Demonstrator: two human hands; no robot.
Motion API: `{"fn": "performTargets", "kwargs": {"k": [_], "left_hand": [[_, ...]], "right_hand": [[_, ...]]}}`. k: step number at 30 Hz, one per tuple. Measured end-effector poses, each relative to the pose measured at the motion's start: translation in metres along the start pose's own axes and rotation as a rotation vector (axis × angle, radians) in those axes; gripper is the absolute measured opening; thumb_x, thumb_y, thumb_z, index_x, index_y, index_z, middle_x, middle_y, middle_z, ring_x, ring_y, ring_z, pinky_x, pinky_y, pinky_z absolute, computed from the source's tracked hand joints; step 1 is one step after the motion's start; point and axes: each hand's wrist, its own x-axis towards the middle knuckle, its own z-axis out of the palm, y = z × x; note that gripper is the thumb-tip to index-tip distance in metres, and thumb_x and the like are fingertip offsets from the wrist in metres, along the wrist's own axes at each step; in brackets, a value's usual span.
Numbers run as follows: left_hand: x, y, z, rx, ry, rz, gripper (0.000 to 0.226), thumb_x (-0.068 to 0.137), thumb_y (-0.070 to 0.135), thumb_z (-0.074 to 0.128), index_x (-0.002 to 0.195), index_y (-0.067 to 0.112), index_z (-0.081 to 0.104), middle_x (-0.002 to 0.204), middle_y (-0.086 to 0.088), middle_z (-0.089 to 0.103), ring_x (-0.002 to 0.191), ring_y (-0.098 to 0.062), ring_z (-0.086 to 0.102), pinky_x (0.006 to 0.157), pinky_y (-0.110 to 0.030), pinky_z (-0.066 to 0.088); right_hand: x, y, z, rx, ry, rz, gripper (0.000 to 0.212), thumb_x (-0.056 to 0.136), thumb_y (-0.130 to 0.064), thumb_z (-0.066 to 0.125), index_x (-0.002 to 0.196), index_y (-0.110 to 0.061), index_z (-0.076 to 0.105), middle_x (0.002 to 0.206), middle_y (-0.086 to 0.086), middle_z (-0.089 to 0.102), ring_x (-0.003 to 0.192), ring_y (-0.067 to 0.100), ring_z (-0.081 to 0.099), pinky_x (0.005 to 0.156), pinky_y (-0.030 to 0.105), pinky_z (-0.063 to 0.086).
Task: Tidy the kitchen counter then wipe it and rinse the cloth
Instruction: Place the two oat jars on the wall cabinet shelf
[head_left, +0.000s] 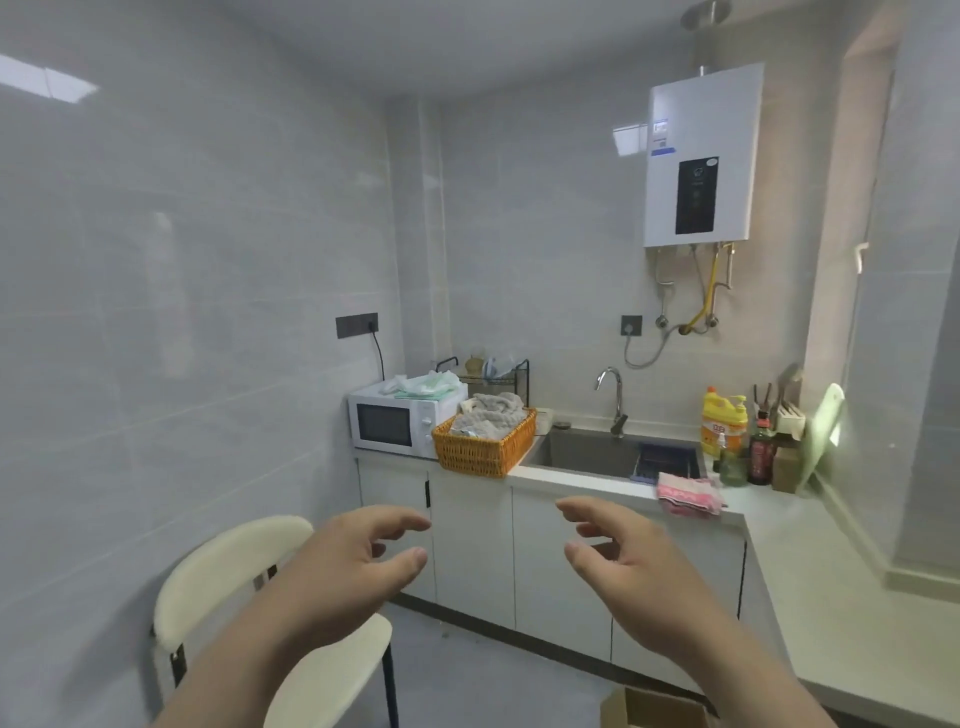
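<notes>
box (655, 707) cut off below; left hand (353, 561) and right hand (631, 556) hover empty, loose-fingered.

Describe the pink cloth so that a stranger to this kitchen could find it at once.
Find the sink below the white heater. At its front right corner, the cloth hangs over the counter edge. It alone is pink; the grey towels lie in the basket.

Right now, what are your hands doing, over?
Left hand, right hand open, empty. Pink cloth draped over counter edge beside sink. Wicker basket on counter left of sink.
</notes>
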Motion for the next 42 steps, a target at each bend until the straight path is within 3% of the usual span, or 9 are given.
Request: {"fn": "performTargets", "kwargs": {"k": [4,10,15,20,24,26,34,42], "left_hand": [[0.032,0.022,0.026,-0.040,-0.094,0.094,0.021,0.089,0.041,0.062,0.106,0.052,0.058,0.121,0.017,0.060,0.115,-0.007,0.056,0.098,-0.032,0.048],[0.087,0.038,0.077,-0.121,-0.273,0.225,0.021,0.090,0.040,0.061,0.106,0.052,0.057,0.120,0.017,0.058,0.114,-0.009,0.056,0.097,-0.030,0.048],[0.134,0.039,0.115,-0.130,-0.391,0.322,0.023,0.091,0.037,0.060,0.112,0.047,0.058,0.121,0.017,0.058,0.115,-0.005,0.054,0.099,-0.025,0.045],[0.173,0.040,0.146,-0.025,-0.439,0.449,0.031,0.095,0.038,0.054,0.125,0.038,0.054,0.127,0.020,0.052,0.112,0.003,0.045,0.101,-0.021,0.039],[0.195,0.040,0.176,0.128,-0.460,0.594,0.037,0.096,0.043,0.047,0.133,0.037,0.049,0.134,0.022,0.049,0.125,0.001,0.043,0.104,-0.019,0.035],[0.202,0.044,0.197,0.135,-0.509,0.663,0.037,0.096,0.044,0.046,0.133,0.038,0.049,0.134,0.022,0.050,0.124,0.001,0.044,0.101,-0.019,0.035],[0.166,0.104,0.292,0.064,-0.771,1.013,0.035,0.096,0.044,0.046,0.130,0.038,0.052,0.130,0.023,0.052,0.114,0.002,0.050,0.095,-0.020,0.043],[0.058,0.178,0.338,-0.037,-0.962,1.325,0.037,0.095,0.045,0.045,0.131,0.039,0.050,0.130,0.028,0.049,0.110,0.003,0.052,0.092,-0.016,0.041]], "right_hand": [[-0.015,0.017,-0.024,-0.037,0.074,0.085,0.038,0.096,-0.032,0.055,0.132,-0.045,0.048,0.120,-0.029,0.049,0.107,-0.008,0.049,0.076,0.006,0.042],[-0.030,0.041,-0.049,-0.079,0.203,0.270,0.039,0.097,-0.027,0.055,0.133,-0.039,0.050,0.126,-0.022,0.052,0.116,-0.001,0.049,0.096,0.019,0.044],[-0.027,0.059,-0.054,-0.119,0.304,0.412,0.038,0.096,-0.024,0.056,0.131,-0.037,0.053,0.129,-0.018,0.055,0.118,0.001,0.050,0.100,0.024,0.046],[-0.023,0.076,-0.051,-0.172,0.385,0.555,0.036,0.096,-0.025,0.055,0.128,-0.041,0.054,0.126,-0.023,0.053,0.116,-0.002,0.049,0.095,0.019,0.043],[-0.037,0.092,-0.043,-0.305,0.385,0.689,0.037,0.095,-0.032,0.053,0.131,-0.040,0.051,0.130,-0.026,0.049,0.123,0.001,0.045,0.106,0.026,0.039],[-0.053,0.098,-0.041,-0.379,0.385,0.768,0.039,0.096,-0.032,0.051,0.134,-0.040,0.049,0.132,-0.026,0.047,0.120,-0.003,0.043,0.105,0.021,0.035],[-0.161,0.078,-0.045,-0.490,0.579,1.106,0.035,0.096,-0.032,0.052,0.129,-0.041,0.053,0.125,-0.031,0.047,0.101,-0.014,0.043,0.092,0.011,0.031],[-0.292,0.014,-0.030,-0.561,0.821,1.393,0.035,0.096,-0.032,0.051,0.130,-0.042,0.052,0.124,-0.034,0.045,0.101,-0.019,0.040,0.090,0.011,0.032]]}}
